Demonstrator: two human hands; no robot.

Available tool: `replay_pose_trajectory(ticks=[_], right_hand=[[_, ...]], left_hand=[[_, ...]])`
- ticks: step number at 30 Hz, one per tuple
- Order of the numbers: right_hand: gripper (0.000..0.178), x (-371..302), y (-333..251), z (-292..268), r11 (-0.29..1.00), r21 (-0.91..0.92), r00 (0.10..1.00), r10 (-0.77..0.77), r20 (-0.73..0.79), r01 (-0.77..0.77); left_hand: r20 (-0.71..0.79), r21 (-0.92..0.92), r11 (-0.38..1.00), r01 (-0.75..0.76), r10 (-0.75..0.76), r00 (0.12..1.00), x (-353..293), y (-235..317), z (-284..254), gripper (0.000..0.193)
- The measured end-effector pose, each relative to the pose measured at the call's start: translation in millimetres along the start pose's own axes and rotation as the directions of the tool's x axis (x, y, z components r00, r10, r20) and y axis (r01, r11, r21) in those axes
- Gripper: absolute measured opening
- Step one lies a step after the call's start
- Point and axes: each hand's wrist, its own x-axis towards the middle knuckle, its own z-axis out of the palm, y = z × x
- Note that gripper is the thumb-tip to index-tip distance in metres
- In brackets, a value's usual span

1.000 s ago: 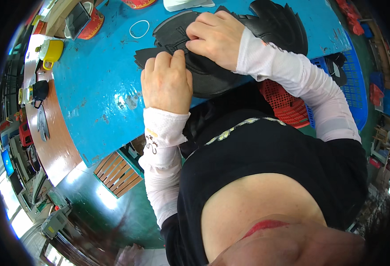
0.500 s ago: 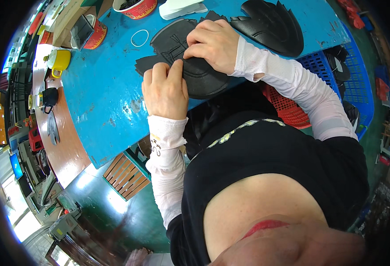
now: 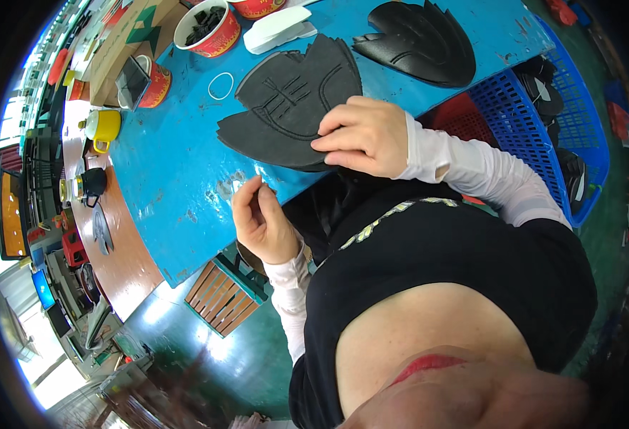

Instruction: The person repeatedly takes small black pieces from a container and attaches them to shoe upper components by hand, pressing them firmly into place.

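A stack of black shoe-upper pieces [image 3: 286, 107], with pressed line patterns and notched edges, lies at the near edge of the blue table. My right hand [image 3: 364, 139] grips its right near edge, fingers bent over the top piece. Off the table's front edge, just below the stack, is my left hand [image 3: 264, 225]. Its fingers are curled toward the thumb, and a tiny dark bit seems to show at the tips, too small to name. A second stack of glossy black upper pieces [image 3: 429, 46] lies farther back on the right.
On the blue table [image 3: 164, 179] are a paper bowl of black scraps [image 3: 207, 32], another bowl [image 3: 157, 82] with a dark phone-like slab against it, white folded paper [image 3: 279, 28] and a white ring [image 3: 221, 86]. A blue basket [image 3: 579, 129] with shoes stands at right. A yellow mug [image 3: 103, 127] is left.
My left hand has let go of the stack and drawn back toward me. My right hand has slid down to the stack's near right edge, leaving the pressed pattern uncovered.
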Motion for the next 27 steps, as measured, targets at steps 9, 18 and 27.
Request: replay_pose_trajectory(ticks=[9, 18, 27], right_hand=[[0.007, 12.7, 6.4, -14.9, 0.938, 0.336, 0.995, 0.095, -0.027, -0.080], [0.025, -9.5, 38.5, -65.2, 0.812, 0.515, 0.663, 0.549, -0.509, -0.276], [0.038, -120.7, 117.3, -62.5, 0.567, 0.579, 0.185, 0.789, -0.585, -0.586]], left_hand=[[0.233, -0.314, 0.929, 0.196, -0.124, 0.964, -16.8, 15.1, 1.6, 0.019], [0.474, -0.416, 0.888, 0.197, 0.026, 0.880, -8.4, 27.6, 20.9, 0.020], [0.549, -0.562, 0.663, 0.494, -0.147, 0.823, 5.9, 30.1, 55.7, 0.023]])
